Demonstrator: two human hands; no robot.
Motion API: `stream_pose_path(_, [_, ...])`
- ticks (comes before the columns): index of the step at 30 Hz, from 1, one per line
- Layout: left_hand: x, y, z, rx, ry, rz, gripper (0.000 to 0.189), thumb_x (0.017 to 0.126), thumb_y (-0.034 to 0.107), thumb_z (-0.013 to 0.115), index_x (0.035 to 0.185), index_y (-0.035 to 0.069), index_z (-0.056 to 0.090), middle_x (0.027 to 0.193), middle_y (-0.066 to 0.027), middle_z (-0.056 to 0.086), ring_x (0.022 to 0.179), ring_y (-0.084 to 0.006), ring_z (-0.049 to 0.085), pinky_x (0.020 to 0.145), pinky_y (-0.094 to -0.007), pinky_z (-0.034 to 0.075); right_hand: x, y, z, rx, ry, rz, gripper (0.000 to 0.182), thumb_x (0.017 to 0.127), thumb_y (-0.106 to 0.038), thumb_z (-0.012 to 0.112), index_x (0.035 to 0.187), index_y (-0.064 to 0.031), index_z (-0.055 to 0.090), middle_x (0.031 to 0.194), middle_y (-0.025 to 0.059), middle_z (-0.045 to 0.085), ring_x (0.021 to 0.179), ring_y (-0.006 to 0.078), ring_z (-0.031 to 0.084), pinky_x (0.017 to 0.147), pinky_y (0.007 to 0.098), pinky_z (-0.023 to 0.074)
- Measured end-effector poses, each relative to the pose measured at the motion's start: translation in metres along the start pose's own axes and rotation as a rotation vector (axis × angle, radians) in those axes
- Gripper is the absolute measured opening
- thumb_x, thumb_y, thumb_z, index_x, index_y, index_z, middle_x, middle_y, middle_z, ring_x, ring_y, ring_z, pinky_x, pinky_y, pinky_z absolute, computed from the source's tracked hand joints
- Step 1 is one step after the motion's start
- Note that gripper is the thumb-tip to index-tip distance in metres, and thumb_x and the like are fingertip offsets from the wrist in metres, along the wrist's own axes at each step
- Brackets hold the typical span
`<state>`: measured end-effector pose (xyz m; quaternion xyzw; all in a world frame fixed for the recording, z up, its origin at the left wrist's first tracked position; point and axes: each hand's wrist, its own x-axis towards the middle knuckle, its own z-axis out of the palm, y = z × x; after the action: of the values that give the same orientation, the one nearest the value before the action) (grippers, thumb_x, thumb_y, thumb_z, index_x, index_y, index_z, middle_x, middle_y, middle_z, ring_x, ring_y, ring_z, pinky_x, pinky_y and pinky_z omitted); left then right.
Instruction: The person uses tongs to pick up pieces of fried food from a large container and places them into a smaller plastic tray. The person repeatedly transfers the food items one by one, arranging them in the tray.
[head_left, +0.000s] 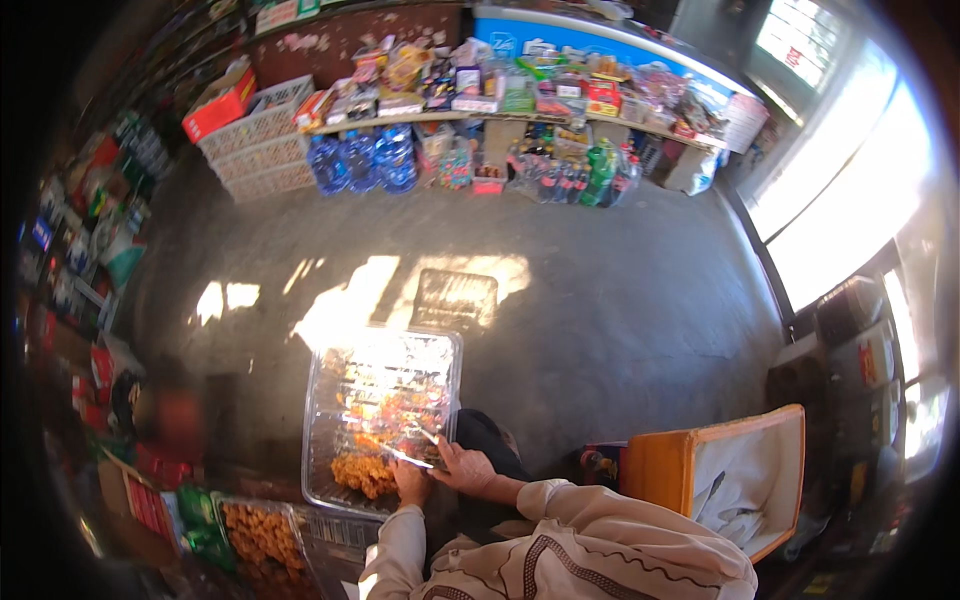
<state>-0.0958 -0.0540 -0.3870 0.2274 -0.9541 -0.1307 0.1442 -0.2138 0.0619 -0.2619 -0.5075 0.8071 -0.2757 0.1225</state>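
A large clear plastic tray (309, 427) stands before me, glaring with sunlight at its far end. Orange-brown, crumbly food (358, 474) is heaped in its near part, and more orange pieces lie in the glare beyond. My right hand (466, 471) grips a shiny metal tool (409, 455) with two thin arms, either tongs or scissors, over the tray's right side. Close beside it, my left hand (412, 484) is at the right edge of the food heap. Its fingertips are too small and partly hidden to show what they hold.
Another clear container of orange-brown pieces (262, 536) is at lower left, beside green bottles (199, 517). An orange-sided box with white lining (660, 472) stands at right. Across the floor are plastic crates (259, 146), blue-tinted water bottles (364, 161) and a shelf (450, 116) of packaged goods.
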Motion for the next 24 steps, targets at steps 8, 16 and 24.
stream_pose_path(8, [-0.002,0.010,0.013,0.034,0.092,-0.043,0.024,0.075,0.023,0.051,0.092,0.008,0.058,0.098,-0.0120,0.055,0.100,-0.0312,0.047,0.080,-0.0548,0.032,0.003,-0.008,-0.009,-0.038,-0.118,0.049,0.073,0.074,-0.038,0.061,0.125,0.0047,0.030,0.079,0.0193,0.055,0.058,0.0336,0.057,0.047,0.0421,0.0464])
stream_pose_path(16, [0.001,0.018,0.004,-0.022,0.129,-0.082,0.033,0.076,0.024,0.049,0.105,0.010,0.058,0.106,-0.0081,0.056,0.105,-0.0276,0.047,0.089,-0.0569,0.026,0.005,-0.006,-0.008,-0.008,-0.122,0.040,0.073,0.074,-0.040,0.061,0.125,0.0037,0.031,0.084,0.0197,0.056,0.062,0.0329,0.059,0.050,0.0416,0.0472])
stream_pose_path(24, [0.011,0.022,-0.015,-0.154,0.059,-0.150,0.037,0.077,0.025,0.047,0.110,0.012,0.056,0.113,-0.0038,0.055,0.108,-0.0220,0.048,0.093,-0.0492,0.025,0.007,-0.006,-0.006,-0.035,-0.132,0.052,0.073,0.073,-0.041,0.061,0.122,0.0043,0.033,0.083,0.0190,0.056,0.060,0.0322,0.058,0.049,0.0416,0.0469])
